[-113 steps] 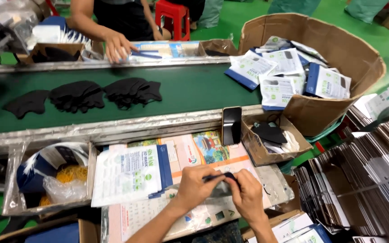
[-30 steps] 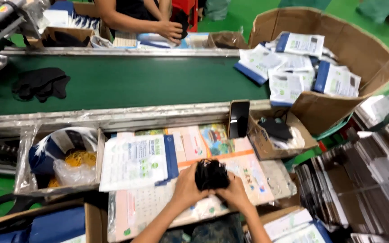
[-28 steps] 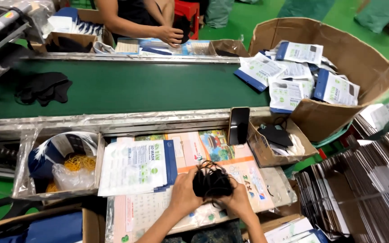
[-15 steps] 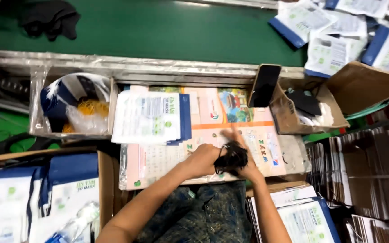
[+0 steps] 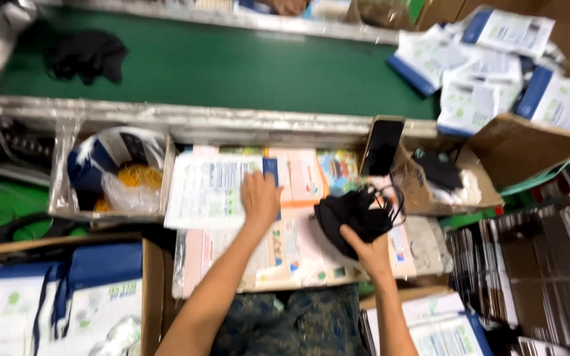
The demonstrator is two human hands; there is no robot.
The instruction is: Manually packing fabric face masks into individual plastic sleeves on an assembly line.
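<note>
So, nearest to the person, down at the near left, there's a cardboard box (image 5: 156, 283) stuffed with blue and white packets (image 5: 67, 303), and at the near right more of those packets (image 5: 437, 326) next to dark stacks of flat cardboard (image 5: 529, 277).

The right hand (image 5: 369, 250) is closed on a bunch of black face masks (image 5: 351, 214), gripping them from underneath, so the bunch sits just above and a bit left of the hand, with thin ear loops sticking out on the right side. It's held over the work surface covered in printed sheets (image 5: 291, 244), roughly in the middle.

The left hand (image 5: 260, 196) lies flat, fingers spread, pressing on the right edge of a white and blue pouch (image 5: 216, 191) that sits on those sheets. The two hands are near each other but not touching, masks off to the right of the pouch.

To the left of the pouch is a clear tray (image 5: 110, 175) with a bag and something yellow in it. Right of the masks, a dark phone (image 5: 382, 146) is propped upright against a small carton (image 5: 450, 181) that has more black stuff inside.

Further out is a metal rail, then the green conveyor belt (image 5: 245, 69) with a pile of black masks (image 5: 87, 56) at the far left. At the far right, a big cardboard box (image 5: 536, 142) full of packets (image 5: 496, 72). Another person's hand (image 5: 288, 6) just shows at the far edge.
</note>
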